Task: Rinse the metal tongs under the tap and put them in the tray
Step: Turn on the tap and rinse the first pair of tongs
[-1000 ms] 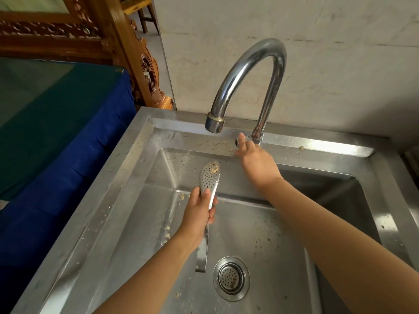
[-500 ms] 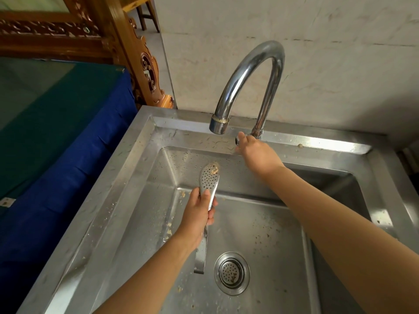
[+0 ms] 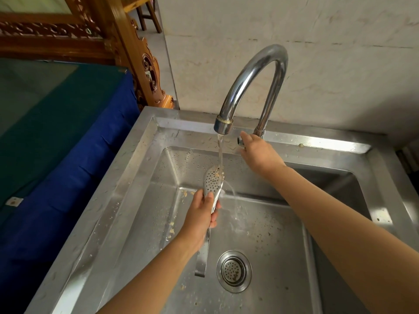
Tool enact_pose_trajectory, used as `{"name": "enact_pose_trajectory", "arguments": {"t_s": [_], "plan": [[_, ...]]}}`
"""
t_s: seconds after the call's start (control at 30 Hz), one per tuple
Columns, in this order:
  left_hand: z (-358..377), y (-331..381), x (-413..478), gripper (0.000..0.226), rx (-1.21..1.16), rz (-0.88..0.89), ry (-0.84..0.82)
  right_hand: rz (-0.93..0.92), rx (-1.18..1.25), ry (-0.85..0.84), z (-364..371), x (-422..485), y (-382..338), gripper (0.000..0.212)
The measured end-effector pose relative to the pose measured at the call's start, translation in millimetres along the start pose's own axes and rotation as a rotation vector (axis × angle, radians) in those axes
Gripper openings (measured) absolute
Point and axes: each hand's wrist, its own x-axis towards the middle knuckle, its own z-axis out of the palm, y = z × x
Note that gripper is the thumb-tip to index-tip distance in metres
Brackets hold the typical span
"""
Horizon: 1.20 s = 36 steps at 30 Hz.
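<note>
Nearest the camera, on the floor of the steel sink (image 3: pixel 127 200), a round perforated drain (image 3: pixel 234 271) sits just right of the lower end of the metal tongs (image 3: pixel 212 184). From that end the tongs rise away from the drain, their flat handle strip pointing down and their perforated spoon-shaped head pointing up toward the tap (image 3: pixel 251 85). Above and left of the drain, the left hand (image 3: pixel 200 219) is wrapped tight around the middle of the tongs, thumb pressed on the head's lower part, fingers curled behind. Bits of food cling to the top of the head, and more crumbs lie scattered on the sink floor left of the drain. Water (image 3: pixel 220 152) falls in a thin stream from the tap's spout onto the head and runs off its right side toward the basin. Beyond the drain, at the back rim of the sink, the right hand (image 3: pixel 258 152) reaches to the small tap handle (image 3: pixel 240 140) at the foot of the curved tap; its fingertips touch the handle, but I cannot tell whether they are closed around it. Far left of the drain, past the sink's rim, lies a blue and green cloth (image 3: pixel 68 137), with carved wooden furniture (image 3: pixel 127 41) behind it.
</note>
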Motion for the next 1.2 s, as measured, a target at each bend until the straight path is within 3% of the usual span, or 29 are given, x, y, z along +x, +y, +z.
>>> {"name": "enact_pose_trajectory", "arguments": {"t_s": [0.17, 0.3, 0.47, 0.6, 0.8, 0.9, 1.0, 1.1, 1.2], "plan": [[-3.0, 2.3, -9.6, 0.014, 0.004, 0.021, -0.022, -0.028, 0.213, 0.24, 6.9, -34.6, 0.4, 0.042], [1.9, 3.1, -15.1, 0.014, 0.008, 0.024, -0.045, -0.055, 0.368, 0.289, 14.5, -56.7, -7.9, 0.045], [6.6, 7.2, -20.6, 0.016, 0.059, 0.051, -0.071, -0.128, 0.412, 0.099, 24.0, -62.4, -26.0, 0.049], [0.9, 10.0, -24.6, 0.019, 0.121, 0.06, -0.065, -0.156, 0.415, 0.13, 27.0, -55.8, -34.8, 0.02], [-10.3, 13.4, -27.6, 0.019, 0.115, 0.052, -0.053, -0.169, 0.508, 0.09, 30.1, -56.1, -41.9, 0.019], [-18.1, 14.3, -28.4, 0.021, 0.1, 0.056, -0.057, -0.147, 0.545, 0.014, 32.4, -56.9, -41.9, 0.032], [-24.5, 14.1, -30.2, 0.022, 0.113, 0.068, -0.085, -0.126, 0.633, 0.012, 31.6, -55.1, -43.3, 0.022], [-27.8, 15.4, -30.4, 0.02, 0.103, 0.066, -0.106, -0.046, 0.696, 0.037, 33.9, -52.6, -46.8, 0.035], [-29.8, 16.3, -28.5, 0.019, 0.094, 0.061, -0.085, -0.071, 0.722, -0.063, 30.7, -54.8, -48.6, 0.023]]}}
